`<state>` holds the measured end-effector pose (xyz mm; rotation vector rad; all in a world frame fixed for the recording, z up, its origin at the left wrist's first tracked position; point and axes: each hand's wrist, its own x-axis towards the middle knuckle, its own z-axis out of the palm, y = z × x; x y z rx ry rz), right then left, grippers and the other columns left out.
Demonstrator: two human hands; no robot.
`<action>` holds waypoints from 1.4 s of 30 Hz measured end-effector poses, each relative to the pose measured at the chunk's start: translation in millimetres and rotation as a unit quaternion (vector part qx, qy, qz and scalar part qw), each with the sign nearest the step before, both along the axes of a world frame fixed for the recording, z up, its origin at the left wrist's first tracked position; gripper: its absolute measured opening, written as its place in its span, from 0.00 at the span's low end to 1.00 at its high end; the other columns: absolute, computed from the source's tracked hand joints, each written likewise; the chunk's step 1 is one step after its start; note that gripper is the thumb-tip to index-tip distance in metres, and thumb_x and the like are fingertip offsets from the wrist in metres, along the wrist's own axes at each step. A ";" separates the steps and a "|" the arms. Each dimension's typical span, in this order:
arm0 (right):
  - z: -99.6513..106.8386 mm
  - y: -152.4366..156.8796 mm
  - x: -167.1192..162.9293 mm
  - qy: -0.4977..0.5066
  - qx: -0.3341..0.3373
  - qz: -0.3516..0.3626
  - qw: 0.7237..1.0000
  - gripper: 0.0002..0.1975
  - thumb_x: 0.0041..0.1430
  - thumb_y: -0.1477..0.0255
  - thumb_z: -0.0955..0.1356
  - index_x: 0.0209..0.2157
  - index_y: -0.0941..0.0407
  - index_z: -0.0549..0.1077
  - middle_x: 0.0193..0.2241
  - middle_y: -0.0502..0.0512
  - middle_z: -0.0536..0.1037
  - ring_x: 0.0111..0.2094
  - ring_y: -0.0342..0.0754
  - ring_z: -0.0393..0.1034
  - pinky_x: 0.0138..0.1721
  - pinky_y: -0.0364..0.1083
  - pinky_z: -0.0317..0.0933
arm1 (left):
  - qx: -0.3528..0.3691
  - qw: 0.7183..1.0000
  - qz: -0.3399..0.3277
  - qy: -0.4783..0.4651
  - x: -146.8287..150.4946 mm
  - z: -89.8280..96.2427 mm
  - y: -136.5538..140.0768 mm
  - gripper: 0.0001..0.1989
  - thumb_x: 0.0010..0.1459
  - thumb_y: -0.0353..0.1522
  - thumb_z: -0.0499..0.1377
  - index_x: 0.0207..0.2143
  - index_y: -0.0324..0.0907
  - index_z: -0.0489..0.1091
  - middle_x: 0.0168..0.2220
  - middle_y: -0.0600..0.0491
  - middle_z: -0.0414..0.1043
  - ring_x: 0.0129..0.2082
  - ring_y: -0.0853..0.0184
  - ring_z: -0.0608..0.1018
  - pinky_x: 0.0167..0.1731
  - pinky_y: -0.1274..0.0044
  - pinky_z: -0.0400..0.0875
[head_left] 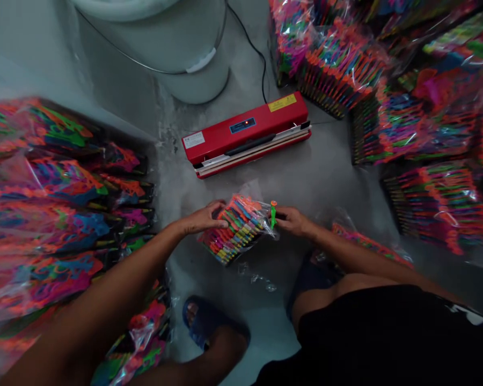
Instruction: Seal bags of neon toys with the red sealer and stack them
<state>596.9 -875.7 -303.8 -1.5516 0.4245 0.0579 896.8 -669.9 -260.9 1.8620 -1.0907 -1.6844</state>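
Between two hands is one clear bag (239, 225) of colored sticks, too many to count. It lies just right of the left hand (209, 218), whose thumb and fingers grip its left end; at its other side, the right hand (292, 221) pinches one green piece (273, 215). Both forearms reach forward, converging. Beyond, on the floor (326, 177), stand one red machine (247, 131) and one bucket (193, 45).
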 end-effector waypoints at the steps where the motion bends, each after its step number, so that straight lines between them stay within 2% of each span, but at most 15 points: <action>1: -3.3 2.1 2.6 -0.003 0.010 -0.001 1.000 0.14 0.61 0.61 0.68 0.38 0.54 0.82 0.37 0.53 0.82 0.40 0.50 0.76 0.47 0.49 0.68 | 0.001 1.000 0.012 0.012 -2.1 1.1 3.9 0.38 0.49 0.53 0.69 0.55 0.41 0.71 0.61 0.44 0.71 0.60 0.50 0.74 0.57 0.66 0.72; 3: -7.4 5.5 7.8 -0.003 0.023 -0.003 1.000 0.14 0.61 0.60 0.69 0.39 0.54 0.82 0.38 0.53 0.83 0.40 0.50 0.76 0.47 0.49 0.68 | 0.018 0.998 0.034 0.051 -4.9 2.9 11.0 0.37 0.51 0.53 0.69 0.56 0.41 0.68 0.57 0.46 0.73 0.55 0.54 0.76 0.54 0.67 0.74; 5: -8.0 8.0 13.0 0.000 0.029 0.004 1.000 0.14 0.60 0.60 0.69 0.40 0.53 0.83 0.38 0.52 0.83 0.40 0.50 0.76 0.48 0.50 0.69 | 0.042 0.996 0.050 0.066 -5.0 4.3 16.8 0.36 0.49 0.53 0.69 0.52 0.41 0.67 0.49 0.49 0.75 0.48 0.58 0.78 0.49 0.68 0.75; 7: -6.2 9.8 17.7 -0.004 0.029 0.018 0.999 0.13 0.60 0.61 0.70 0.40 0.53 0.83 0.38 0.52 0.83 0.40 0.50 0.76 0.48 0.50 0.69 | 0.053 0.996 0.061 0.034 -3.7 7.0 21.6 0.35 0.46 0.54 0.71 0.47 0.42 0.66 0.43 0.53 0.74 0.44 0.60 0.77 0.46 0.70 0.75; 9: -3.9 10.2 21.1 -0.015 0.022 0.034 0.999 0.12 0.61 0.62 0.69 0.40 0.52 0.83 0.39 0.53 0.83 0.41 0.51 0.76 0.49 0.51 0.69 | 0.053 0.997 0.062 -0.014 -3.8 12.4 25.7 0.35 0.43 0.54 0.72 0.44 0.43 0.63 0.42 0.55 0.72 0.42 0.62 0.75 0.44 0.71 0.74; 14: -4.2 2.4 20.9 -0.029 -0.011 0.071 0.997 0.12 0.62 0.63 0.69 0.41 0.51 0.83 0.41 0.54 0.83 0.44 0.51 0.76 0.53 0.51 0.67 | 0.018 0.987 0.032 -0.154 -31.7 33.4 38.5 0.39 0.41 0.53 0.74 0.47 0.43 0.62 0.48 0.51 0.70 0.48 0.57 0.75 0.51 0.65 0.72; 17: -8.7 -5.4 16.6 -0.058 -0.019 0.063 0.996 0.11 0.63 0.64 0.69 0.41 0.50 0.84 0.45 0.55 0.82 0.48 0.53 0.75 0.57 0.52 0.65 | -0.052 0.975 0.038 -0.215 -69.3 42.0 46.9 0.41 0.45 0.49 0.74 0.54 0.43 0.61 0.53 0.46 0.69 0.53 0.54 0.75 0.57 0.61 0.70; 20: -14.2 -11.9 12.3 -0.029 -0.050 0.051 0.997 0.10 0.62 0.66 0.69 0.38 0.51 0.84 0.44 0.57 0.79 0.48 0.53 0.72 0.56 0.52 0.65 | -0.136 0.959 0.032 -0.248 -109.1 48.7 50.2 0.46 0.50 0.44 0.73 0.65 0.44 0.55 0.60 0.42 0.66 0.60 0.51 0.73 0.61 0.58 0.69; 23: -18.7 -16.9 6.0 0.007 -0.096 0.027 0.995 0.08 0.60 0.70 0.70 0.35 0.52 0.83 0.40 0.56 0.75 0.44 0.51 0.70 0.52 0.50 0.66 | -0.173 0.944 -0.010 -0.280 -138.8 55.8 49.0 0.52 0.52 0.40 0.72 0.72 0.47 0.48 0.64 0.39 0.62 0.64 0.48 0.70 0.62 0.56 0.69; 26: -18.9 -20.8 -7.9 0.017 -0.132 -0.002 0.991 0.09 0.59 0.71 0.69 0.36 0.52 0.83 0.39 0.55 0.71 0.41 0.50 0.68 0.48 0.49 0.66 | -0.175 0.936 -0.060 -0.300 -156.6 60.1 48.9 0.55 0.53 0.38 0.72 0.75 0.48 0.44 0.65 0.37 0.61 0.61 0.47 0.72 0.58 0.56 0.73; 28: -15.7 -21.1 -22.3 0.026 -0.142 -0.023 0.989 0.10 0.60 0.69 0.68 0.38 0.52 0.83 0.38 0.55 0.70 0.40 0.50 0.68 0.46 0.49 0.66 | -0.170 0.933 -0.077 -0.309 -164.2 59.7 50.9 0.55 0.53 0.38 0.72 0.75 0.49 0.44 0.65 0.37 0.60 0.60 0.46 0.73 0.57 0.55 0.74; 31: -7.8 -14.8 -46.8 0.030 -0.114 -0.025 0.993 0.12 0.64 0.64 0.67 0.40 0.51 0.83 0.35 0.55 0.73 0.39 0.52 0.69 0.46 0.50 0.66 | -0.165 0.930 -0.073 -0.320 -172.9 55.8 55.9 0.55 0.54 0.40 0.72 0.75 0.50 0.45 0.65 0.37 0.61 0.60 0.45 0.72 0.58 0.53 0.73; 35: -3.5 2.6 -69.7 0.050 -0.028 -0.024 0.998 0.14 0.64 0.59 0.68 0.39 0.52 0.83 0.38 0.57 0.80 0.43 0.55 0.74 0.49 0.54 0.68 | -0.180 0.928 -0.086 -0.316 -182.3 49.6 60.9 0.54 0.57 0.46 0.70 0.76 0.49 0.43 0.67 0.35 0.58 0.65 0.44 0.69 0.60 0.52 0.70; 39: -15.1 14.9 -74.5 0.131 0.057 -0.060 0.988 0.19 0.56 0.52 0.73 0.36 0.53 0.83 0.36 0.59 0.83 0.43 0.60 0.77 0.49 0.58 0.71 | -0.206 0.924 -0.102 -0.305 -189.5 45.4 60.4 0.53 0.59 0.47 0.68 0.76 0.47 0.43 0.70 0.33 0.55 0.68 0.42 0.65 0.61 0.53 0.70; 42: -28.5 17.3 -70.3 0.135 0.108 -0.047 0.984 0.22 0.52 0.49 0.74 0.36 0.53 0.84 0.36 0.59 0.83 0.43 0.62 0.79 0.47 0.59 0.73 | -0.209 0.925 -0.107 -0.299 -192.4 43.0 59.2 0.52 0.60 0.45 0.68 0.76 0.48 0.42 0.71 0.33 0.52 0.69 0.42 0.63 0.62 0.52 0.68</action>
